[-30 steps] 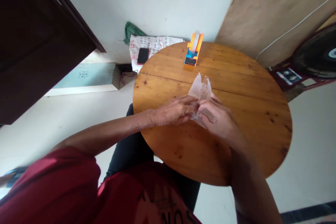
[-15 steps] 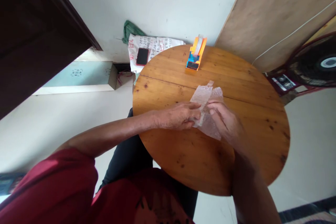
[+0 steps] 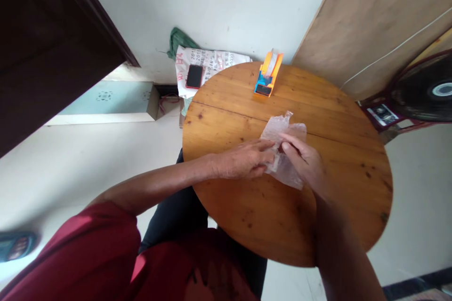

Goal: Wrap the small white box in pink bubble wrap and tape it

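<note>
A crinkled, translucent sheet of what looks like bubble wrap [image 3: 274,128] lies on the round wooden table [image 3: 226,211], folded into a packet. Whether anything is inside it, I cannot tell. My left hand [image 3: 250,157] rests on the wrap's left side, fingers stretched and slightly apart, pressing it down. On the right side, my right hand [image 3: 303,157] lies with index finger extended across the wrap's middle and thumb apart from it. A small clear flap sticks out at the packet's far end. Farther back stands an orange and blue tape dispenser [image 3: 268,74] with a roll in it.
A black phone with a red edge [image 3: 194,76] lies on a printed white sack [image 3: 226,57] beyond the table's far left edge. A fan [image 3: 427,87] stands at the right. A pale blue box [image 3: 116,99] lies on the floor by a dark door [image 3: 52,51].
My right index finger and thumb have spread farther apart over the wrap. The left hand stays on the wrap's left side. The whole view has shifted slightly.
</note>
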Demonstrator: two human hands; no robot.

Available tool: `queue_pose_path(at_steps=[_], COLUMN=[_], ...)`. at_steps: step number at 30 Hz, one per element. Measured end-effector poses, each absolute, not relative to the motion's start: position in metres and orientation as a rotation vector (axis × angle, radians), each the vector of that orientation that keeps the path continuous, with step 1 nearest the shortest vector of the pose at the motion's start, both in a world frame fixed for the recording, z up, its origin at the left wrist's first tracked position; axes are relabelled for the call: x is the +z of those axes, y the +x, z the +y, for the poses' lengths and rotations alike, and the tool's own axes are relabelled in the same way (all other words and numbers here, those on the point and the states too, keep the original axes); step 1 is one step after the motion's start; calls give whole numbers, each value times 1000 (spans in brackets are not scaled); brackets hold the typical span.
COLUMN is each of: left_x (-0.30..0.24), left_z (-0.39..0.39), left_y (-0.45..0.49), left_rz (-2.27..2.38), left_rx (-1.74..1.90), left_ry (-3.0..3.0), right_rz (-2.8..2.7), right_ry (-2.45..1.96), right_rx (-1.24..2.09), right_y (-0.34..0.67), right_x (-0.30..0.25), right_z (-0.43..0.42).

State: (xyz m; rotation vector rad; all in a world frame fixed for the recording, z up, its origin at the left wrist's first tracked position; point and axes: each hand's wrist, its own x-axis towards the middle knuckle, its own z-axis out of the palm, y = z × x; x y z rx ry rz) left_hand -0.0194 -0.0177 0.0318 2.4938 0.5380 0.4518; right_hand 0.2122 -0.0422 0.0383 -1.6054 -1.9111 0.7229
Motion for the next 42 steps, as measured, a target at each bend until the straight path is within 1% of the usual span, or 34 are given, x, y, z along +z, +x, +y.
queue_pose_path(at_steps=[8, 13, 18, 23, 26, 29, 31, 33, 37, 42], left_x=[26, 24, 26, 30, 31, 33, 34, 34, 36, 41], left_z=[-21, -25, -27, -28, -30, -31, -30, -28, -25, -24], left_y=[-19, -15, -14, -13, -13, -11, -11, -10, -10, -9], left_rz=[580, 595, 599, 650, 674, 672, 671, 670, 643, 634], left_rx=[588, 576, 514, 401, 379, 377, 375, 372, 368, 320], left_ry=[2626, 2722, 2761, 2739, 2739, 2746, 2745, 2739, 2713, 2702], right_rz=[-1895, -1979, -2064, -1874, -1579, -1346, -1339, -1393, -1426, -1421], right_ry=[-1678, -1687, -1620, -1573, -1730, -1875, -1888, -1915, -2019, -2007], right_rx=[858, 753, 729, 661, 572, 771, 902, 928, 802, 787], right_y=[209, 213, 211, 220, 233, 237, 233, 224, 210, 211], right_x=[41, 34, 29, 62, 72, 62, 50, 39, 28, 23], right_z=[-15, -7, 2, -33, -77, -115, -127, -129, -116, -104])
